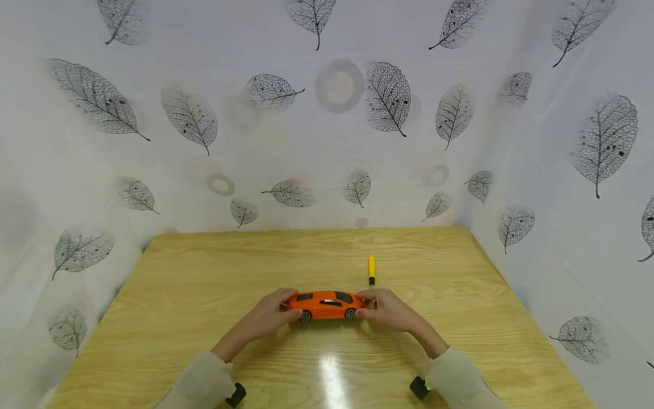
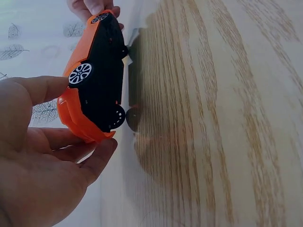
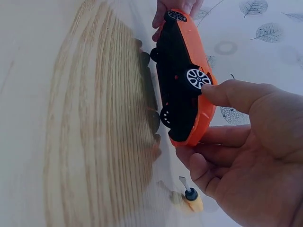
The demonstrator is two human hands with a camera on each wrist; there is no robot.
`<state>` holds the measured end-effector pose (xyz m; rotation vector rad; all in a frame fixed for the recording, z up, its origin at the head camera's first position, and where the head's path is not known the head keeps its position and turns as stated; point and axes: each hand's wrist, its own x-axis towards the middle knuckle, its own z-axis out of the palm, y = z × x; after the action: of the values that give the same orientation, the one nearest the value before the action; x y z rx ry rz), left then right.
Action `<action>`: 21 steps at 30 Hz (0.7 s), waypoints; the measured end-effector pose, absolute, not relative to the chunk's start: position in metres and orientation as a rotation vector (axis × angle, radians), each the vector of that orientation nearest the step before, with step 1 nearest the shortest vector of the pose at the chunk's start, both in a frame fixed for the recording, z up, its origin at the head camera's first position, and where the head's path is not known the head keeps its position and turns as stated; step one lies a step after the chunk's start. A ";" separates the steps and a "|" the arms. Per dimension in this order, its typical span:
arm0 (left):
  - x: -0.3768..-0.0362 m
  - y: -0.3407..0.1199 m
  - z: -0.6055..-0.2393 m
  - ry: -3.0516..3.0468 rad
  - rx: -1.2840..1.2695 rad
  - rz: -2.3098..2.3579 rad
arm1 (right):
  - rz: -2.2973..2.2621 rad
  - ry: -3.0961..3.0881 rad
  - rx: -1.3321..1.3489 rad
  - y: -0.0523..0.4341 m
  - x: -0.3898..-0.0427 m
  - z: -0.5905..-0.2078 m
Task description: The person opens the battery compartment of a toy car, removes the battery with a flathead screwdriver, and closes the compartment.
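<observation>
An orange toy car is held between both hands above the wooden table. My left hand grips one end, its thumb by a wheel and its fingers round the far side. At the other end, my right hand pinches the car the same way, thumb beside the wheel. The wrist views show the car tilted, with its black underside and the silver-spoked wheel facing the camera. Just beyond the right hand lies a screwdriver with a yellow handle, its tip toward the hand.
The light wooden table spans the front, with a bright glare streak in the middle. White curtains printed with dark leaves enclose the back and both sides.
</observation>
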<state>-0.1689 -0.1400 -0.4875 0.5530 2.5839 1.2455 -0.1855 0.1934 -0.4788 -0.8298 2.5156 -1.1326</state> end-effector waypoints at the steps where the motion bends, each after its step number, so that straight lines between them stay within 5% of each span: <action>1: -0.169 -0.140 -0.488 2.580 0.552 1.253 | -1.145 2.512 -0.817 0.194 -0.186 -0.479; 21: -0.173 -0.132 -0.484 2.573 0.425 1.373 | -1.292 2.490 -0.748 0.197 -0.187 -0.479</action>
<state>-0.1729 -0.1325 -0.4836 0.4250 2.5734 1.3729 -0.1874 0.1967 -0.4787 -0.7484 2.4897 -1.2921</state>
